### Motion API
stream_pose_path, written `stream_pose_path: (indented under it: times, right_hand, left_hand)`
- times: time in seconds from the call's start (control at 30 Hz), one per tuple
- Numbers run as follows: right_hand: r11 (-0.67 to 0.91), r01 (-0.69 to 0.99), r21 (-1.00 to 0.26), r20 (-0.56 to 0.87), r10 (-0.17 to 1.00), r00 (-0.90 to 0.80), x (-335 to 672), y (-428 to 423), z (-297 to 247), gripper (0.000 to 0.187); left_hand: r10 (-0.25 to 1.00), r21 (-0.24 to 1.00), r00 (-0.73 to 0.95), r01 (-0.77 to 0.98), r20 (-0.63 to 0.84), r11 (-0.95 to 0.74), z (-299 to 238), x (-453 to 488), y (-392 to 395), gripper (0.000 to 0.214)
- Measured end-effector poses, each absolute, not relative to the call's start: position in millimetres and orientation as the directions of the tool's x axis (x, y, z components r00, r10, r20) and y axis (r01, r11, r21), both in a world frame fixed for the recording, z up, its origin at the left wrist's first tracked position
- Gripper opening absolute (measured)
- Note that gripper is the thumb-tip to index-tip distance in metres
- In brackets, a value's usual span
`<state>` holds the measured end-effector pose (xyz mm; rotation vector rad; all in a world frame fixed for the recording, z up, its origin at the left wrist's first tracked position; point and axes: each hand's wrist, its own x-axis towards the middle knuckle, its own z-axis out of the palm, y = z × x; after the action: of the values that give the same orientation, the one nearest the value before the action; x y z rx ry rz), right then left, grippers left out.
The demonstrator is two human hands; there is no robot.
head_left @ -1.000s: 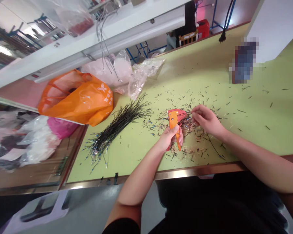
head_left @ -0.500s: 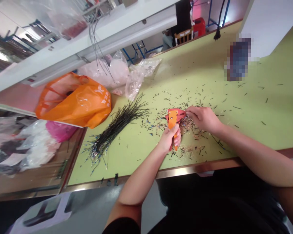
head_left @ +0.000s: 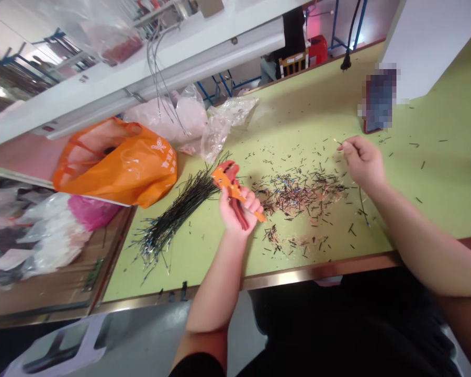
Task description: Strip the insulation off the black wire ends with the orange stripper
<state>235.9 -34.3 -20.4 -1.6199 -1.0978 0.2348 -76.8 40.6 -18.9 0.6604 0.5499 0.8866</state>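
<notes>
My left hand (head_left: pixel 239 209) is closed around the handles of an orange and red wire stripper (head_left: pixel 226 180), whose head points up and left over the near end of a bundle of black wires (head_left: pixel 184 207). My right hand (head_left: pixel 364 162) is raised at the right, pinching a black wire (head_left: pixel 361 201). One short end of this wire sticks out past the fingertips with a bare coppery tip; the other end hangs below the hand. Between my hands lies a heap of black insulation scraps and copper bits (head_left: pixel 298 193) on the green tabletop (head_left: pixel 227 262).
An orange bag (head_left: pixel 121 167) and clear plastic bags (head_left: pixel 223 125) lie at the back left, under a white shelf (head_left: pixel 204 57). A blurred-out phone-like object (head_left: pixel 380 99) leans against a white panel (head_left: pixel 427 47). A black plug (head_left: pixel 346 62) hangs at the back edge.
My hands have moved apart. The stripper has swung left toward the wire bundle, and my right hand has drawn the wire away to the right and up, its bare tip now showing.
</notes>
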Motion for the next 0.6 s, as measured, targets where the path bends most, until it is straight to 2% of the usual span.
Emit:
stream_pose_path:
  times: [0.07, 0.13, 0.23, 0.4, 0.6]
  right_hand:
    - [0.113, 0.472, -0.874, 0.344, 0.830, 0.439, 228.3, -32.9, -23.1, 0.041]
    - [0.226, 0.404, -0.887, 0.339, 0.911, 0.235, 208.0, -32.7, -27.5, 0.046]
    - [0.327, 0.275, -0.904, 0.345, 0.939, 0.016, 176.7, -33.0, -35.3, 0.047]
    - [0.438, 0.214, -0.873, 0.445, 0.895, -0.017, 166.7, -31.4, -44.4, 0.040]
    - [0.515, 0.284, -0.809, 0.514, 0.854, -0.083, 168.8, -34.2, -46.5, 0.030]
  left_hand:
    - [0.735, 0.732, 0.646, -0.396, -0.206, 0.554, -22.4, -72.4, 36.9, 0.062]
    - [0.601, 0.742, 0.775, -0.285, -0.194, 0.607, -29.5, -64.9, 26.9, 0.065]
    - [0.445, 0.740, 0.885, -0.205, -0.140, 0.641, -39.0, -57.4, 11.8, 0.069]
    - [0.327, 0.712, 0.938, -0.149, -0.118, 0.686, -47.7, -60.2, 7.0, 0.071]
    - [0.325, 0.685, 0.937, -0.156, -0.124, 0.711, -51.1, -63.1, 11.1, 0.072]
